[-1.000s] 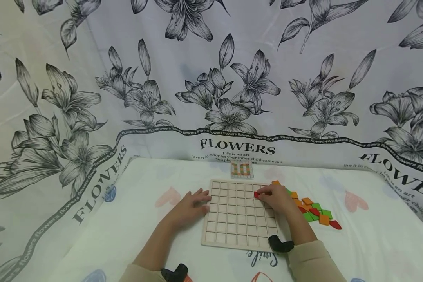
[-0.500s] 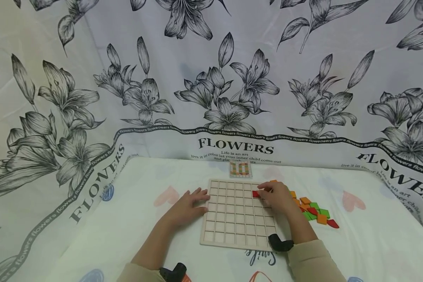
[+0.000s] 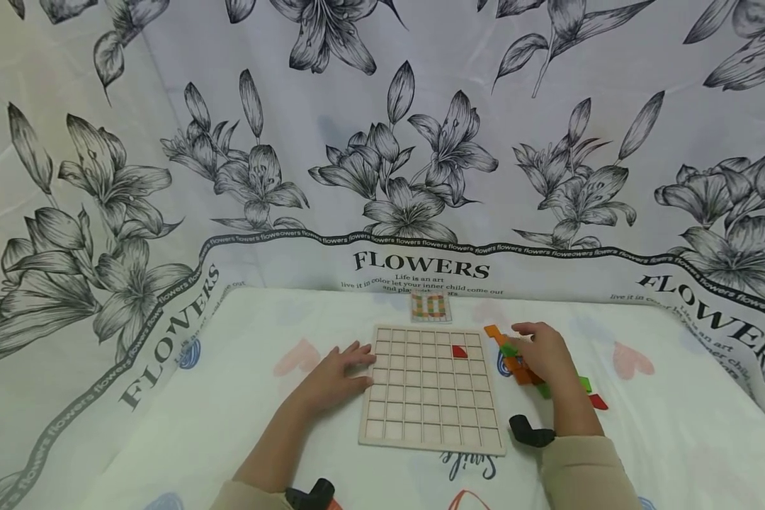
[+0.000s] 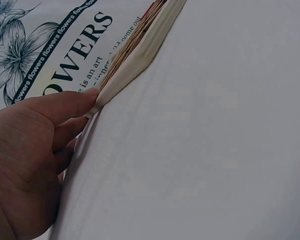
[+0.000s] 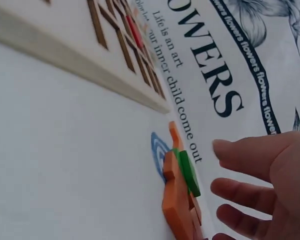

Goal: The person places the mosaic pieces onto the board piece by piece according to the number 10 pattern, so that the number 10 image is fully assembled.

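Observation:
A wooden grid board (image 3: 414,445) lies on the white cloth, with one red quarter-round tile (image 3: 460,352) in a cell of its upper right part. At the board's left edge my left hand (image 3: 340,377) rests with extended fingers; in the left wrist view its thumb and fingertips touch the board's side (image 4: 140,62). My right hand (image 3: 551,360) is over a loose heap of coloured tiles right of the board. Close up, the right thumb and fingers are spread beside a green tile (image 5: 190,172) and an orange tile (image 5: 175,207), with nothing visible between them. The hand hides part of the heap.
Behind the board stands a small pattern card (image 3: 431,307) with coloured shapes. A red tile (image 3: 598,402) lies at the heap's right end. A flower-printed curtain (image 3: 408,163) rises at the back. Black wrist cameras sit near both sleeves.
My right hand has let go of the red tile, leaving it in its cell, and has moved right to the heap of tiles. The left hand has stayed at the board's edge.

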### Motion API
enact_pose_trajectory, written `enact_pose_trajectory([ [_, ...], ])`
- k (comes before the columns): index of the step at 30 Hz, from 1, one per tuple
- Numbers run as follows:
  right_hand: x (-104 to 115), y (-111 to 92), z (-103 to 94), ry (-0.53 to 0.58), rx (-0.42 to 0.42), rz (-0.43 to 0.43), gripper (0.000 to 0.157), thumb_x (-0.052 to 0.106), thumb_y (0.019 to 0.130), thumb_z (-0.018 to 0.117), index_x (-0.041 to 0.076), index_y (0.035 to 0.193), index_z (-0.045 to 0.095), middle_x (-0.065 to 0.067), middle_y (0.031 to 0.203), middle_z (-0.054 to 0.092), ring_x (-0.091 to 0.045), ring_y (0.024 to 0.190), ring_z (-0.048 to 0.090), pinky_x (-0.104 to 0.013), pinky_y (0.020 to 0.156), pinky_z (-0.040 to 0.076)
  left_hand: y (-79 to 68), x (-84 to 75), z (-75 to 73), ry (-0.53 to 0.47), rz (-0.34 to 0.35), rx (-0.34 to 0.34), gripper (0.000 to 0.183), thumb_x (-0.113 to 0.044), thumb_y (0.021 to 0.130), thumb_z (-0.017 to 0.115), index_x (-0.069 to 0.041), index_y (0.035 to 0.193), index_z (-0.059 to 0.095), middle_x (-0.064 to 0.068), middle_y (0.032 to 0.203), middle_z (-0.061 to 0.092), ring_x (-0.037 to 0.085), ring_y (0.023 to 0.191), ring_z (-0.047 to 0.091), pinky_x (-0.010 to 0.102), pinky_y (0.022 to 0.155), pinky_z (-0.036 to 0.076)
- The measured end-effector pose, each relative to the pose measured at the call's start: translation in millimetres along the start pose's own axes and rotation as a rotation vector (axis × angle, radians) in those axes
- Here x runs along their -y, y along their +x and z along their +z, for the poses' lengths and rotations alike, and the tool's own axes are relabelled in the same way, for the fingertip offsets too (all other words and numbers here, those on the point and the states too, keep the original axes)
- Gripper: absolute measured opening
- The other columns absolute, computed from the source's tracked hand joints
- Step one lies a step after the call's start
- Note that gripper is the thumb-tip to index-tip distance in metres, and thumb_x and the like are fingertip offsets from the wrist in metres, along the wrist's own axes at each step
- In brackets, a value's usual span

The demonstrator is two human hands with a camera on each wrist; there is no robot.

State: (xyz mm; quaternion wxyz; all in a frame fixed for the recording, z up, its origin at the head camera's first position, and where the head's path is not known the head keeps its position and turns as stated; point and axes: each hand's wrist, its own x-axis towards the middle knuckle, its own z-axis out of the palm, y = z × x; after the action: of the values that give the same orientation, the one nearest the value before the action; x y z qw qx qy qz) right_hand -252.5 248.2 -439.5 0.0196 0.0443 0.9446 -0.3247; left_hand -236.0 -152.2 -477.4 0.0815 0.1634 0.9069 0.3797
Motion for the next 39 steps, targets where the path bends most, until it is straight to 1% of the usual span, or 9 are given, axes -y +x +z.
enact_pose_trajectory([
  [3,-3,1,6.5,-0.021,0.042,-0.023,0.05,0.03,0.096,0.061,0.006,0.14,0.054,-0.027,0.145,0.044,-0.049,0.132,0.041,-0.066,0.105,0.038,-1.2,-1.3,-0.4,-0.011,-0.015,-0.003,0.042,-0.036,0.089,0.071,-0.028,0.129,0.065,-0.008,0.151,0.047,0.035,0.151,0.019,0.059,0.122,0.014],
  [8,-2,2,16.4,-0.05,0.058,-0.08,0.044,0.024,0.092,0.068,0.006,0.131,0.062,-0.023,0.142,0.051,-0.046,0.133,0.043,-0.065,0.106,0.038,-1.1,0.5,0.8,-0.032,-0.024,0.0,0.042,-0.038,0.089,0.071,-0.03,0.129,0.065,-0.009,0.151,0.046,0.04,0.15,0.015,0.061,0.121,0.013],
  [12,2,2,17.6,-0.07,0.058,-0.044,0.031,0.022,0.09,0.071,0.008,0.118,0.071,-0.021,0.137,0.057,-0.045,0.131,0.045,-0.064,0.108,0.036,-1.6,2.3,2.1,-0.035,-0.01,0.008,0.042,-0.039,0.089,0.071,-0.029,0.129,0.065,-0.009,0.152,0.046,0.039,0.151,0.014,0.061,0.121,0.012],
  [17,4,2,17.9,-0.065,0.041,-0.001,0.021,0.021,0.088,0.074,0.012,0.107,0.075,-0.02,0.131,0.06,-0.042,0.124,0.048,-0.063,0.107,0.038,-2.5,-1.4,0.0,-0.034,0.001,0.012,0.042,-0.036,0.09,0.07,-0.026,0.13,0.065,-0.007,0.152,0.045,0.036,0.151,0.016,0.06,0.122,0.011],
  [23,6,4,18.8,-0.072,0.052,0.001,0.034,0.017,0.09,0.071,0.011,0.123,0.068,-0.022,0.133,0.058,-0.041,0.121,0.049,-0.064,0.106,0.039,-2.8,-2.9,-0.8,-0.03,-0.004,0.001,0.042,-0.036,0.09,0.07,-0.026,0.13,0.065,-0.007,0.152,0.046,0.041,0.15,0.014,0.062,0.121,0.013],
  [26,6,5,18.1,-0.071,0.062,0.019,0.041,0.019,0.09,0.07,0.008,0.129,0.064,-0.023,0.136,0.055,-0.042,0.123,0.048,-0.064,0.105,0.04,-2.1,-1.8,0.1,-0.017,-0.006,0.003,0.042,-0.036,0.09,0.07,-0.027,0.131,0.064,-0.008,0.152,0.045,0.038,0.151,0.015,0.06,0.122,0.012],
  [32,5,5,16.2,-0.093,0.045,0.043,0.045,0.03,0.086,0.075,0.004,0.122,0.068,-0.024,0.129,0.055,-0.042,0.115,0.047,-0.061,0.099,0.044,-0.2,0.1,2.2,0.042,0.01,0.001,0.044,-0.037,0.092,0.067,-0.025,0.134,0.062,-0.007,0.153,0.045,0.031,0.151,0.021,0.056,0.123,0.013],
  [35,3,5,16.3,-0.083,0.043,0.04,0.042,0.029,0.087,0.075,0.003,0.119,0.07,-0.023,0.126,0.055,-0.042,0.114,0.047,-0.061,0.099,0.044,0.0,-0.2,3.1,0.051,0.024,-0.002,0.047,-0.036,0.092,0.066,-0.023,0.136,0.06,-0.007,0.154,0.043,0.031,0.15,0.022,0.056,0.123,0.012],
  [39,2,7,18.2,-0.085,0.041,0.032,0.039,0.028,0.088,0.073,0.005,0.119,0.07,-0.022,0.127,0.056,-0.041,0.116,0.047,-0.061,0.102,0.043,0.1,-1.4,3.6,0.059,0.06,0.004,0.048,-0.034,0.093,0.065,-0.02,0.138,0.058,-0.008,0.155,0.041,0.023,0.15,0.026,0.051,0.125,0.007],
])
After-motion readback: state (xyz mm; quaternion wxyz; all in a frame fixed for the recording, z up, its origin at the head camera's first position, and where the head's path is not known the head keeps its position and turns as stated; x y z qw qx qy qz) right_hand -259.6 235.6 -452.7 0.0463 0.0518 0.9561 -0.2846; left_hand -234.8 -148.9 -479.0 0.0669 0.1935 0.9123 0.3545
